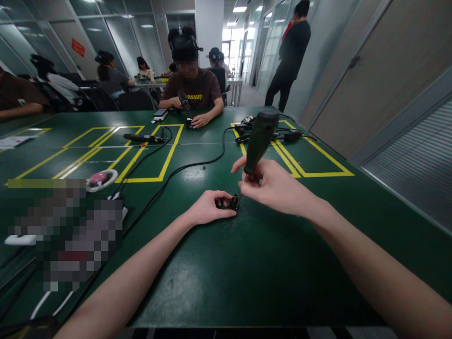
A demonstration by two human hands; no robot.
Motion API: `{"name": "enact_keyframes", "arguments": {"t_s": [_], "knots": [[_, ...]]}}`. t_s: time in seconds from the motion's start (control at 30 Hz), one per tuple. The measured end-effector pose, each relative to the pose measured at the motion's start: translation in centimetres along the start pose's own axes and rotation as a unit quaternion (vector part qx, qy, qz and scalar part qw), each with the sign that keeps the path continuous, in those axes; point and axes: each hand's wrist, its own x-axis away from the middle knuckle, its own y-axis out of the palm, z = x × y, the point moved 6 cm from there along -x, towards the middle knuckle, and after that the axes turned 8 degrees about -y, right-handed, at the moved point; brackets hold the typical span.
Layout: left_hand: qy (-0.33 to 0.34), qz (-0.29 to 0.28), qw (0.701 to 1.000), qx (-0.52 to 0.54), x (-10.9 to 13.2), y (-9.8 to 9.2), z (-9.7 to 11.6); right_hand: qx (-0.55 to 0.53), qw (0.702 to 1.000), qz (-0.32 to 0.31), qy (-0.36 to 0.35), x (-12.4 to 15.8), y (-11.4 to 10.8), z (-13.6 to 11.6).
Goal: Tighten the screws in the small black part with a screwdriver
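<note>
Head view: a green table (pixel 212 278) fills the foreground, crossed by yellow tape (pixel 141 179) laid out in rectangles. To the left lie two pixelated objects (pixel 84 245), with a pink and white round item (pixel 98 179) just beyond them. A black cable (pixel 197 163) snakes across the table, passing between those objects and the left forearm. Further off lie a dark slender tool (pixel 134 137) and, on the right, a tangle of black adapters and cords (pixel 292 136), partly hidden behind the screwdriver (pixel 260 136). Across the table sits a co-worker (pixel 190 87) with a dark tool in one hand; another person (pixel 294 47) stands by the glass wall.

Reaching in from the lower left, the left hand (pixel 212 207) lies low, thumb and fingers pinching a small black part (pixel 233 202) at the tabletop, near the middle. From the lower right comes the right hand (pixel 270 186), raised a little above the table, its fingers curled around the lower end of the screwdriver's handle. The handle leans up and to the right, while the thin shaft slants down to the part's right side; whether the tip is seated in it I cannot tell
</note>
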Motion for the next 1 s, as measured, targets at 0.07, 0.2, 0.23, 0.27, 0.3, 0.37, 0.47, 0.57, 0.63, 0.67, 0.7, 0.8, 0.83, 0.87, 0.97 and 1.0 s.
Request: {"name": "enact_keyframes", "arguments": {"t_s": [0.07,0.2,0.23,0.27,0.3,0.37,0.47,0.57,0.63,0.67,0.7,0.8,0.83,0.87,0.97,1.0], "knots": [[0.0,0.0,1.0,-0.002,0.01,-0.01,0.03,-0.006,1.0,-0.005,0.0,0.03,0.09,-0.02],[-0.005,0.004,1.0,-0.012,0.03,-0.02,0.1,-0.01,1.0,-0.009,0.009,0.02,0.25,0.11],[-0.006,0.003,1.0,-0.011,0.03,-0.01,0.11,-0.009,1.0,-0.009,0.011,0.0,0.29,0.15],[-0.007,0.002,1.0,-0.009,0.03,0.01,0.11,-0.007,1.0,-0.007,0.01,-0.02,0.31,0.16],[-0.007,0.0,1.0,-0.007,0.02,0.03,0.11,-0.002,1.0,-0.006,0.008,-0.05,0.33,0.14],[-0.003,-0.001,1.0,-0.003,0.0,0.05,0.11,0.01,1.0,-0.001,0.005,-0.09,0.33,0.07],[0.002,0.0,1.0,0.0,-0.05,0.03,0.05,0.016,1.0,0.0,0.007,-0.11,0.34,-0.04],[0.001,0.003,1.0,0.001,-0.09,0.01,0.01,0.007,1.0,0.0,0.006,-0.12,0.34,-0.07],[-0.002,0.003,1.0,0.001,-0.09,0.02,0.04,0.005,1.0,0.003,0.007,-0.14,0.3,0.01],[-0.003,0.003,1.0,0.001,-0.08,0.02,0.08,0.005,1.0,0.005,0.008,-0.15,0.29,0.06],[-0.004,0.003,1.0,0.002,-0.07,0.02,0.11,0.005,1.0,0.006,0.009,-0.16,0.27,0.12],[-0.002,-0.001,1.0,0.01,-0.04,0.04,0.21,0.003,1.0,0.008,0.011,-0.18,0.29,0.22],[-0.001,-0.001,1.0,0.012,-0.03,0.03,0.22,0.003,1.0,0.009,0.011,-0.18,0.3,0.22],[-0.001,-0.001,1.0,0.013,-0.02,0.01,0.21,0.002,1.0,0.009,0.01,-0.17,0.31,0.22],[-0.002,0.002,1.0,0.01,-0.03,-0.04,0.16,-0.009,1.0,0.008,0.007,-0.12,0.4,0.27],[-0.003,0.001,1.0,0.009,-0.04,-0.03,0.12,-0.014,1.0,0.01,0.005,-0.1,0.41,0.32]]}}
